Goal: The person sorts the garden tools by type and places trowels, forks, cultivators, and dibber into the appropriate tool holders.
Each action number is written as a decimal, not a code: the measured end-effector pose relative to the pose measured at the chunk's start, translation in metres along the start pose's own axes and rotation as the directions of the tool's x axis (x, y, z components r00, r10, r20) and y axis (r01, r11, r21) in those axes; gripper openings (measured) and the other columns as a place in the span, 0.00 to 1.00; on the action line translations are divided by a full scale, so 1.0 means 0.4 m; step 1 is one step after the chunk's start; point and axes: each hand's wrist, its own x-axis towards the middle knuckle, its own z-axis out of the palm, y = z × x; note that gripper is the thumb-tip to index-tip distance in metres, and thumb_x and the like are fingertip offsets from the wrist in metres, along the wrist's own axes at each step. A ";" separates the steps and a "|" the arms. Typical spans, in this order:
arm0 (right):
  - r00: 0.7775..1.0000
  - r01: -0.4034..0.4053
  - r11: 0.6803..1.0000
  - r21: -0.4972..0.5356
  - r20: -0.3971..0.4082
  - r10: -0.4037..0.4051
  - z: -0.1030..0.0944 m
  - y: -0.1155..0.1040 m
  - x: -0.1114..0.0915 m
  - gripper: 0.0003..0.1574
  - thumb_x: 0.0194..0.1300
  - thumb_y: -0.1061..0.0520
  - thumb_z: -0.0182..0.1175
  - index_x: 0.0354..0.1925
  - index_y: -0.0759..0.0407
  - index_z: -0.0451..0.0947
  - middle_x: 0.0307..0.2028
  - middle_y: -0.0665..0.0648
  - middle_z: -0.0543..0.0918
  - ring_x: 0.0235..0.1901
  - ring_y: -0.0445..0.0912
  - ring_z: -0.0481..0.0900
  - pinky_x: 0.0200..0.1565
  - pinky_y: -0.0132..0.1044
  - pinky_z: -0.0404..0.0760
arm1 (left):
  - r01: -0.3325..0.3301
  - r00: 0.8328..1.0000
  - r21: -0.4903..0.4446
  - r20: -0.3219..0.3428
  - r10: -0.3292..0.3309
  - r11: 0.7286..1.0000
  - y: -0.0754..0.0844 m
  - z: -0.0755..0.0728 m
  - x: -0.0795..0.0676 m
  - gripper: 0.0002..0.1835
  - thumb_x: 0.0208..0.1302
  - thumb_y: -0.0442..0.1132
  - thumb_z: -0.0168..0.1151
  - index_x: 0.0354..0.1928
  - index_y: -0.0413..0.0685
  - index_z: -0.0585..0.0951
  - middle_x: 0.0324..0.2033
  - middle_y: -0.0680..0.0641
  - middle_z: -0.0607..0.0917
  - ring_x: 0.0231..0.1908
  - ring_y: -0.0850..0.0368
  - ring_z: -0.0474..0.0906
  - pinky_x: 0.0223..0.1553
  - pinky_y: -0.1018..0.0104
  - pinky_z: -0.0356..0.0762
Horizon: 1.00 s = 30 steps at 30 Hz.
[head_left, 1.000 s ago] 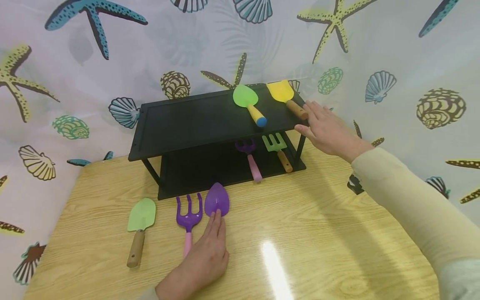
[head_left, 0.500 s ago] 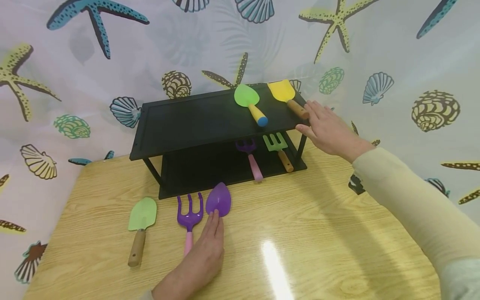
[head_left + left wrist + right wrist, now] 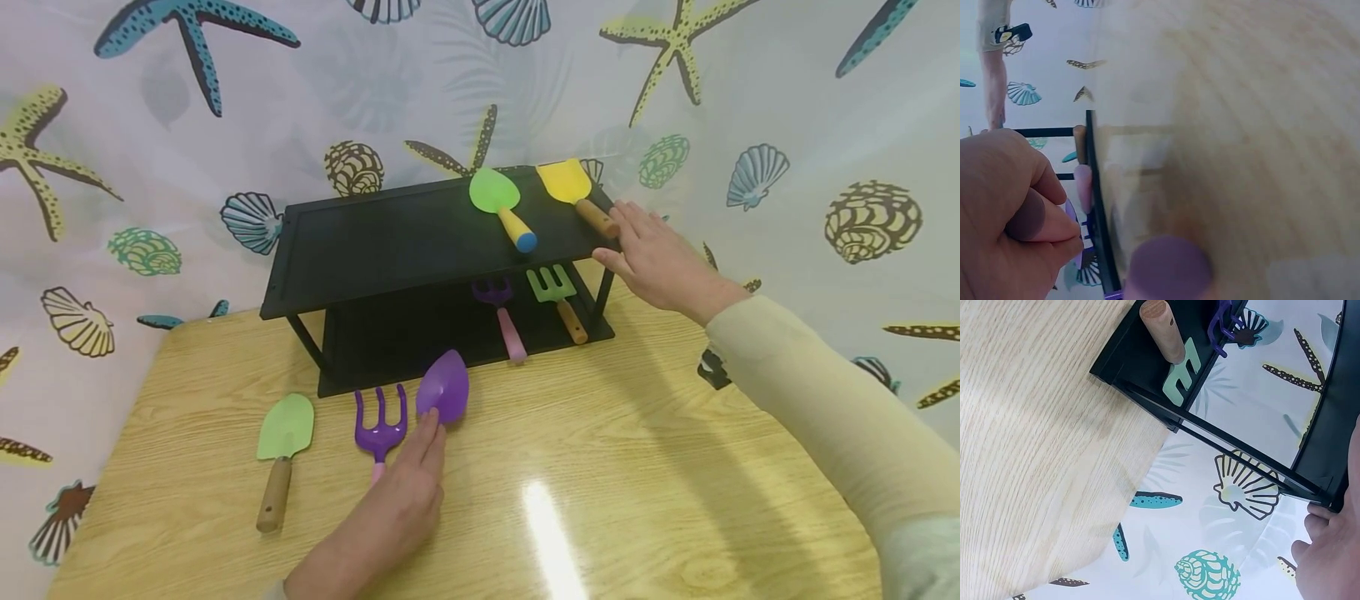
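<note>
While the left hand (image 3: 408, 504) curls tight round the handle of the purple trowel (image 3: 444, 387), just near of the black rack (image 3: 360, 250), the right hand (image 3: 656, 258) lies at the rack's right end, fingers extended, gripping nothing evident. Shelved: lime trowel (image 3: 494, 191), yellow shovel (image 3: 565, 181) above; purple fork (image 3: 510, 333), green fork (image 3: 551, 285) below. Roughly half done, I judge; held trowel, second purple fork (image 3: 380, 435) and green trowel (image 3: 287, 427) remain, the latter two on the bench (image 3: 600, 467). Held handle hidden from head view; second fork's handle mostly covered; right fingertips' contact unclear.
</note>
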 end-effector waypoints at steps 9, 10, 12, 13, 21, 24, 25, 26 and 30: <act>1.000 0.003 1.000 0.001 -0.010 -0.003 0.001 0.000 -0.001 0.53 0.77 0.31 0.26 0.76 0.71 0.34 0.78 0.70 0.37 0.78 0.63 0.35 0.77 0.59 0.39 | 0.031 0.999 -0.107 0.032 -0.028 0.994 -0.004 -0.046 0.011 0.32 0.64 0.30 0.59 0.68 0.25 0.65 0.73 0.30 0.59 0.74 0.38 0.58 0.71 0.52 0.63; 1.000 0.003 1.000 0.002 -0.012 -0.003 0.001 0.001 -0.001 0.53 0.77 0.31 0.26 0.76 0.71 0.35 0.78 0.70 0.37 0.78 0.63 0.35 0.77 0.58 0.39 | 0.029 0.999 -0.105 0.038 -0.025 0.994 -0.004 -0.052 0.012 0.32 0.64 0.30 0.59 0.68 0.25 0.65 0.74 0.30 0.58 0.74 0.38 0.57 0.71 0.52 0.62; 1.000 0.003 1.000 0.004 -0.016 -0.003 0.002 0.001 -0.001 0.53 0.77 0.31 0.26 0.76 0.71 0.34 0.78 0.70 0.37 0.78 0.63 0.35 0.77 0.58 0.39 | 0.035 0.998 -0.107 0.051 -0.030 0.994 -0.004 -0.064 0.014 0.32 0.65 0.31 0.58 0.70 0.27 0.63 0.75 0.31 0.56 0.75 0.39 0.55 0.72 0.53 0.60; 1.000 0.004 1.000 0.005 -0.017 -0.003 0.002 0.001 -0.001 0.53 0.77 0.31 0.26 0.76 0.71 0.34 0.78 0.70 0.37 0.78 0.63 0.35 0.77 0.58 0.39 | 0.041 0.998 -0.108 0.058 -0.035 0.993 -0.004 -0.070 0.015 0.32 0.65 0.31 0.57 0.70 0.27 0.63 0.75 0.32 0.55 0.75 0.39 0.54 0.72 0.53 0.59; 1.000 0.007 1.000 0.000 -0.023 -0.007 0.002 0.002 0.000 0.53 0.77 0.31 0.26 0.76 0.71 0.35 0.78 0.70 0.38 0.78 0.63 0.36 0.77 0.59 0.40 | -0.045 0.999 -0.066 -0.026 0.043 0.997 -0.008 -0.112 0.026 0.34 0.63 0.30 0.60 0.70 0.28 0.63 0.75 0.33 0.56 0.75 0.40 0.55 0.72 0.54 0.60; 1.000 0.006 1.000 -0.006 -0.025 -0.007 0.001 0.002 -0.001 0.53 0.77 0.31 0.26 0.76 0.71 0.35 0.78 0.70 0.38 0.78 0.63 0.36 0.77 0.59 0.40 | -0.095 0.994 -0.050 -0.061 0.092 0.994 -0.007 -0.128 0.032 0.35 0.62 0.29 0.61 0.70 0.27 0.63 0.75 0.31 0.57 0.75 0.39 0.55 0.71 0.54 0.61; 1.000 0.006 1.000 -0.005 -0.026 -0.007 0.001 0.002 -0.001 0.53 0.77 0.31 0.26 0.76 0.71 0.35 0.78 0.70 0.38 0.78 0.63 0.36 0.77 0.59 0.40 | -0.105 0.992 -0.054 -0.070 0.101 0.993 -0.007 -0.134 0.034 0.35 0.62 0.29 0.61 0.70 0.26 0.63 0.75 0.31 0.56 0.75 0.39 0.55 0.71 0.54 0.61; 1.000 0.005 1.000 -0.004 -0.026 -0.005 0.001 0.002 -0.001 0.53 0.77 0.31 0.26 0.76 0.71 0.35 0.78 0.70 0.38 0.78 0.63 0.36 0.77 0.59 0.40 | -0.108 0.992 -0.062 -0.075 0.103 0.992 -0.006 -0.142 0.036 0.35 0.62 0.29 0.61 0.70 0.27 0.62 0.75 0.31 0.56 0.75 0.39 0.55 0.71 0.54 0.61; 1.000 0.002 1.000 -0.003 -0.027 -0.002 0.001 0.001 -0.001 0.53 0.77 0.31 0.26 0.77 0.71 0.35 0.78 0.69 0.38 0.78 0.63 0.36 0.77 0.59 0.40 | -0.108 0.991 -0.099 -0.088 0.100 0.989 -0.007 -0.174 0.047 0.35 0.63 0.28 0.60 0.71 0.28 0.62 0.76 0.33 0.55 0.76 0.41 0.54 0.70 0.54 0.62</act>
